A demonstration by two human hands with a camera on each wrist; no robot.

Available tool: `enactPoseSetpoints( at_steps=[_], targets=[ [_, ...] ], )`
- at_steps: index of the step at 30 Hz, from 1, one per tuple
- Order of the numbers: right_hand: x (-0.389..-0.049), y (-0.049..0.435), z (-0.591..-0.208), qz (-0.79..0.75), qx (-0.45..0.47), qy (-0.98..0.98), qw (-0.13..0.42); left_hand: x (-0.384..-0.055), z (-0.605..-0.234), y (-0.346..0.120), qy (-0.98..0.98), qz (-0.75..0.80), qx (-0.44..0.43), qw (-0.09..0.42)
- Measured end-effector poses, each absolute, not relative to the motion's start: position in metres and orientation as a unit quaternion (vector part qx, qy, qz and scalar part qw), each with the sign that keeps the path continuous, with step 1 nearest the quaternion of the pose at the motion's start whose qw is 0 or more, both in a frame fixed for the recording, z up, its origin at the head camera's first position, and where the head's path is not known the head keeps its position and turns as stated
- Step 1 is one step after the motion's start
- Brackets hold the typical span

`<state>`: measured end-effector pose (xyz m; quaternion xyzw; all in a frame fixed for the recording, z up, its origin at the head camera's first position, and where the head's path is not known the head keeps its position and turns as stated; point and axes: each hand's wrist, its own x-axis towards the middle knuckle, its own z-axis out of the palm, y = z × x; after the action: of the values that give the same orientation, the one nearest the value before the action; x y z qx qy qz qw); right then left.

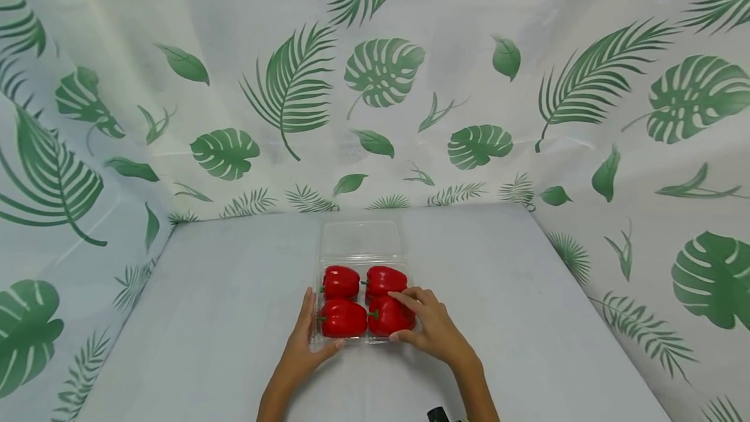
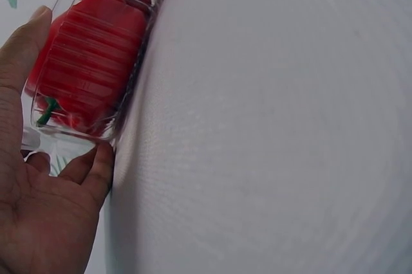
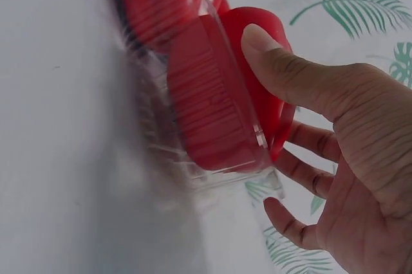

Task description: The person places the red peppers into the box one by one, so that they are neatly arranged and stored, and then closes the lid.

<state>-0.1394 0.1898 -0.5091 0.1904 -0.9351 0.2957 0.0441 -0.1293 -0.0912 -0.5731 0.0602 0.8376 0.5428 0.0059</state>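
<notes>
A clear plastic clamshell container (image 1: pixel 357 341) lies on the table with several red bell peppers in it, two of them in the back row. Its lid (image 1: pixel 362 239) is folded back, away from me. My right hand (image 1: pixel 430 324) grips the front right bell pepper (image 1: pixel 383 318), thumb on the near side and fingers over the far side; this pepper (image 3: pixel 215 94) sits inside the container's wall. My left hand (image 1: pixel 301 344) holds the container's front left corner, thumb along the front and fingers along the left side. Beside that thumb is the front left bell pepper (image 2: pixel 93 55).
A pale cloth covers the table (image 1: pixel 234 292). Behind it and along both sides hangs a white sheet (image 1: pixel 439 18) printed with green leaves. A small black object (image 1: pixel 437 414) shows at the bottom edge, by the right forearm.
</notes>
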Motion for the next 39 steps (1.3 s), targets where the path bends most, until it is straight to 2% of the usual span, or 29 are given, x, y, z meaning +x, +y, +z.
enactPoseSetpoints(
  at_steps=[5,14,24,33,39],
  targets=[
    [-0.138,0.19,-0.514,0.298,0.186,-0.936,0.037,-0.127,-0.574,-0.091,0.837,0.544,0.06,0.015],
    [-0.143,0.192,-0.519,0.281,0.204,-0.935,0.066,-0.128,-0.575,-0.092,0.836,0.546,0.053,0.008],
    [-0.136,0.194,-0.522,0.322,0.178,-0.929,0.028,-0.125,-0.578,-0.091,0.833,0.55,0.056,0.021],
    [-0.143,0.189,-0.524,0.312,0.198,-0.924,0.098,-0.13,-0.574,-0.093,0.834,0.549,0.058,0.019],
    [-0.149,0.185,-0.523,0.331,0.206,-0.916,0.095,-0.132,-0.573,-0.093,0.836,0.545,0.059,0.014]
  ],
)
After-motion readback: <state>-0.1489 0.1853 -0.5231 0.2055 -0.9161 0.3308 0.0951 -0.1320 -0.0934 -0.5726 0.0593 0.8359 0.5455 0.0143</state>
